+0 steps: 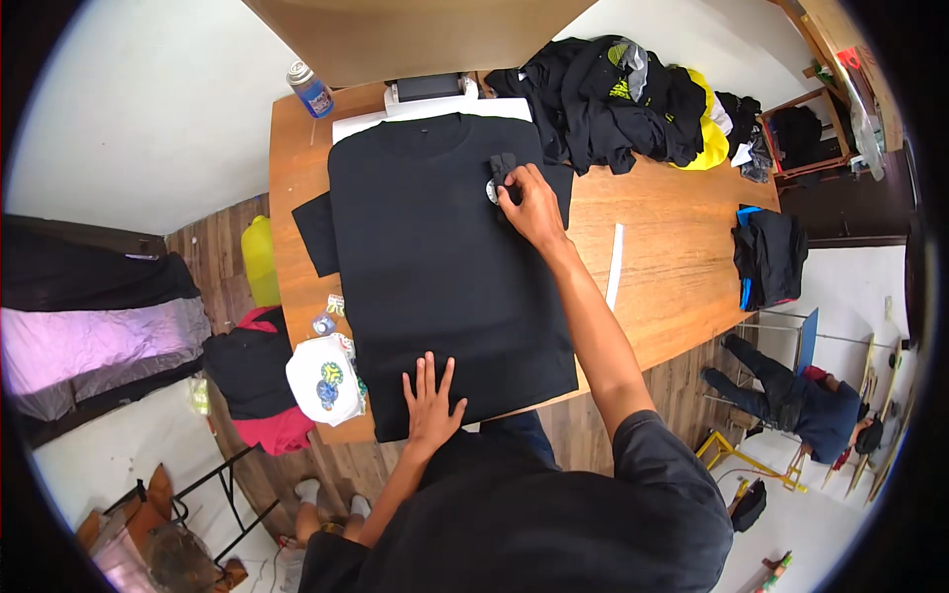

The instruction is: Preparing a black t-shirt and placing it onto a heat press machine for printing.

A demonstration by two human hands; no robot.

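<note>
We see a black T-shirt (435, 267) spread flat on the wooden surface (672, 247). Our left hand (432, 400) presses its hem, fingers apart; our right hand (529, 203) fingers pinch a small round piece (493, 190) at its chest.

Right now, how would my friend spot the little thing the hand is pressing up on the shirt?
Find the wooden table with a black T-shirt spread flat on it. Near the shirt's chest, toward the pile of dark clothes, the right hand pinches a small dark cloth over a round silvery piece. It is the only shiny spot on the plain shirt.
</note>
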